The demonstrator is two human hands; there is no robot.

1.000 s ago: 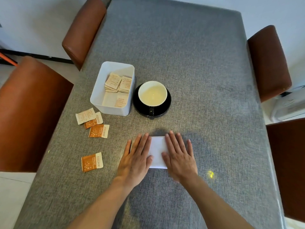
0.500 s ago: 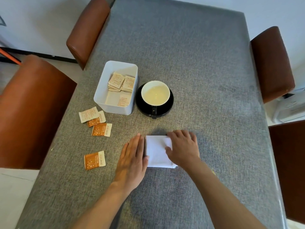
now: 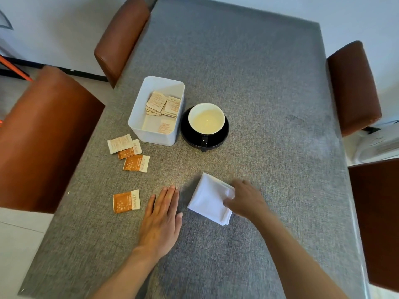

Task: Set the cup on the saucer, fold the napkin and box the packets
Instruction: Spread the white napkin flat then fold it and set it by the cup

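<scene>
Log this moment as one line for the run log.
cup on black saucer | right hand grips folded white napkin | left hand flat on table | orange packet unboxed

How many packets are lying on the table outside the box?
4. Three overlap in a cluster left of the white box. One lies alone near the left hand.

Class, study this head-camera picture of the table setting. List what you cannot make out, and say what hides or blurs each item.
- Print on the packets in the white box: too small to read in the head view.
- Right edge of the napkin: covered by the right hand.
- Middle of the saucer: hidden under the cup.
- Second loose packet: partly overlapped by the pale packet.
- Near-right chair: cut off by the frame edge.
</scene>
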